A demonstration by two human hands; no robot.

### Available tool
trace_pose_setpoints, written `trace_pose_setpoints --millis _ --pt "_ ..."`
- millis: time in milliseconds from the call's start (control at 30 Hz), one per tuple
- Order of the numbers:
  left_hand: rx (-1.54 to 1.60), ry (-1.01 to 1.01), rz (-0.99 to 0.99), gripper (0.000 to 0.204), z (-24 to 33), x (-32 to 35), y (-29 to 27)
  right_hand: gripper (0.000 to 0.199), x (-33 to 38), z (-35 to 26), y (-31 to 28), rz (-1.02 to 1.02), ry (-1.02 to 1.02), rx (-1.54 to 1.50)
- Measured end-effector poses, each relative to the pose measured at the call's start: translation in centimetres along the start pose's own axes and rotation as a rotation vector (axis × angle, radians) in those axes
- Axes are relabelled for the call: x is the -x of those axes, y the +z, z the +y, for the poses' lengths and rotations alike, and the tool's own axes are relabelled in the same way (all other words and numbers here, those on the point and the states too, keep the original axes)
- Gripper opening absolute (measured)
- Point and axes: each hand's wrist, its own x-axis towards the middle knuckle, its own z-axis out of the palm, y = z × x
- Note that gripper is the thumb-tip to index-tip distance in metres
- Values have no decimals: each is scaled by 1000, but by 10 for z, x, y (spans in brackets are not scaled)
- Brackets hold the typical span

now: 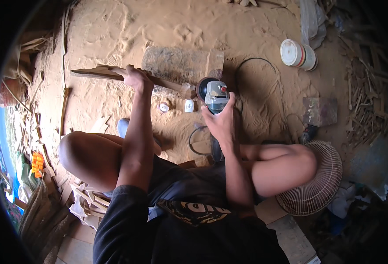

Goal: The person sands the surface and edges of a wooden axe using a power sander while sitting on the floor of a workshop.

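Note:
My left hand [137,80] is closed around a long, shaped piece of wood [169,85], held roughly level. Its flat, pointed end sticks out to the left of my fist. The other end reaches right, to the edge of a dark round disc [202,90] on an angle grinder [216,93]. My right hand [222,122] grips the grinder by its body, behind the grey head. Whether the disc is turning I cannot tell. Beneath the wood lies a thick, worn wooden board [172,61] on the dusty ground.
Two small white objects [189,105] lie near the board. A black cord [264,60] loops right of the grinder. A white bucket [292,53] lies on its side at the far right. Beside my right knee is a round fan grille [319,180]. Wood scraps [90,200] lie by my left leg.

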Motion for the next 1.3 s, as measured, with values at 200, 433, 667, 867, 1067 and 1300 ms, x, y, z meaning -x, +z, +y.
trace_pose_setpoints --millis 200,433,667,867,1067,1300 --pt "-86 8 295 25 13 39 28 99 -5 23 6 187 -132 -82" --pt "-70 -47 317 30 12 27 23 95 -4 30 24 19 -76 -213" --pt "-105 -91 321 28 10 25 25 96 1 30 30 151 -164 47" --pt "-119 -91 311 30 12 28 25 97 6 21 24 139 -101 194" --pt "-31 -191 186 17 21 24 20 93 3 1 2 210 -80 -84" --pt "321 -318 -188 27 19 1 9 88 1 6 -10 337 -118 -180"
